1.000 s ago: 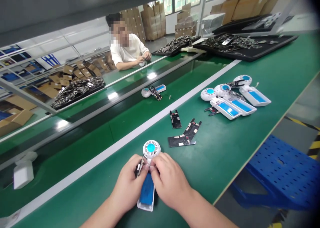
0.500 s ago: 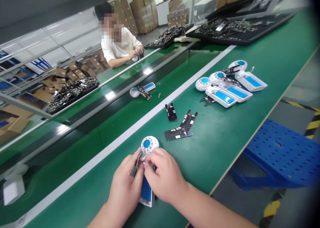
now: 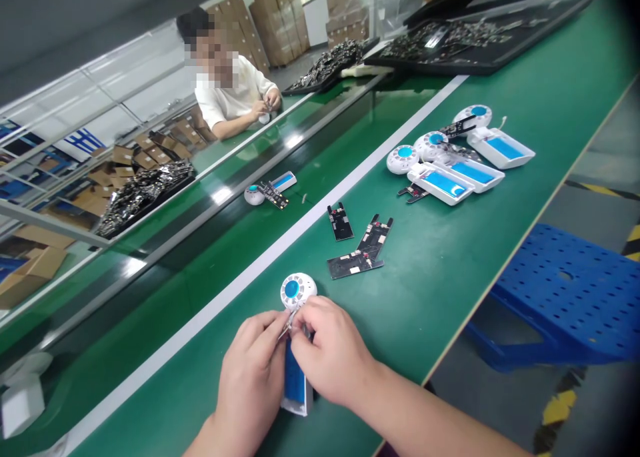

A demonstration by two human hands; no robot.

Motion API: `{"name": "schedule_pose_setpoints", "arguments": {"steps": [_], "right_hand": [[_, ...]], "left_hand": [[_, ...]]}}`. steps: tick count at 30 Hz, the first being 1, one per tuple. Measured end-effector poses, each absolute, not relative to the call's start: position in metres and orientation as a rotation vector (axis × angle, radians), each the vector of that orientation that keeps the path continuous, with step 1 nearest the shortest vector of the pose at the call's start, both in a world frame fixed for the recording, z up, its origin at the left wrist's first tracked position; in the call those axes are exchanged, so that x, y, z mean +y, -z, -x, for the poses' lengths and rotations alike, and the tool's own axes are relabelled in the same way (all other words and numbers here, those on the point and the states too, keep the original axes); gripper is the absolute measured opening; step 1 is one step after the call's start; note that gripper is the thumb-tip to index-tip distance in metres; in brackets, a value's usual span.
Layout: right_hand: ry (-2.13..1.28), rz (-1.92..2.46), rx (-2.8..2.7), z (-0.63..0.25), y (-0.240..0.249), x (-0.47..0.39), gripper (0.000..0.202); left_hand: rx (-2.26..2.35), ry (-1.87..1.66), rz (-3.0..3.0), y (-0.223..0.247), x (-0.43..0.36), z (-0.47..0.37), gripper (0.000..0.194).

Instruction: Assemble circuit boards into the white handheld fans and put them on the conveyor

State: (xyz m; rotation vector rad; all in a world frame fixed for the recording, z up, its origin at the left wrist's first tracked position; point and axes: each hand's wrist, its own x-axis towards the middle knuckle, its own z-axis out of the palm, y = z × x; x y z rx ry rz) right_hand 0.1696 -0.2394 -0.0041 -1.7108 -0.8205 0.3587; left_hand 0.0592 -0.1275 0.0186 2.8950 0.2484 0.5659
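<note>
a workshop with stacked cartons (image 3: pixel 283 20) lies behind the long green surface (image 3: pixel 425 277), whose smooth, faintly glossy top is crossed by a pale strip (image 3: pixel 280 245). the white device (image 3: pixel 307 287) is on the near part of it, its round vented head pointing away and its blue-lined, trough-like body towards the wearer, which seems to leave the neck within easy reach of both hands.

the left hand (image 3: pixel 253 370) pinches a thin, stiff piece, probably a circuit board seen on edge, tilted beside the neck, perhaps to keep it off the body. the right hand (image 3: pixel 333 353) has its fingertips closed together at the neck; what sits between them is too hidden to tell.

just beyond, flat black boards (image 3: pixel 350 263) with pronged ends lie loose, two overlapping, likely kept near for reach. further right, similar white devices (image 3: pixel 450 185) rest bunched, rounded plastic heads against one another, blue panels upward. a black tray (image 3: pixel 505 63) holds a jumbled heap of boards, its raised rim probably containing them. a person (image 3: pixel 235 97) sits opposite.
</note>
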Motion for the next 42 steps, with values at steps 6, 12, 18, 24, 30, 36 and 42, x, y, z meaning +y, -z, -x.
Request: {"name": "schedule_pose_setpoints", "arguments": {"steps": [6,12,18,24,30,36,42], "right_hand": [[-0.381,1.678,-0.84,-0.171,0.003,-0.239,0.023],[-0.411,1.655,-0.84,-0.173,0.005,-0.239,0.026],[-0.359,1.675,-0.778,-0.168,0.006,-0.237,0.022],[-0.252,1.728,-0.799,-0.159,0.006,-0.234,0.019],[-0.199,1.756,-0.835,-0.155,0.012,-0.232,0.018],[-0.224,1.767,-0.825,-0.155,0.014,-0.232,0.019],[-0.363,1.661,-0.809,-0.17,0.011,-0.233,0.013]], "left_hand": [[0.19,-0.576,-2.913,-0.02,-0.127,-0.061,0.034],[0.202,-0.56,-2.901,-0.018,-0.126,-0.06,0.038],[0.234,-0.567,-2.874,-0.017,-0.13,-0.058,0.04],[0.26,-0.579,-2.837,-0.016,-0.132,-0.057,0.039],[0.19,-0.612,-2.802,-0.013,-0.129,-0.055,0.042],[0.156,-0.653,-2.716,-0.013,-0.133,-0.055,0.04],[0.905,-0.371,-2.183,-0.026,-0.095,-0.057,0.027]]}}
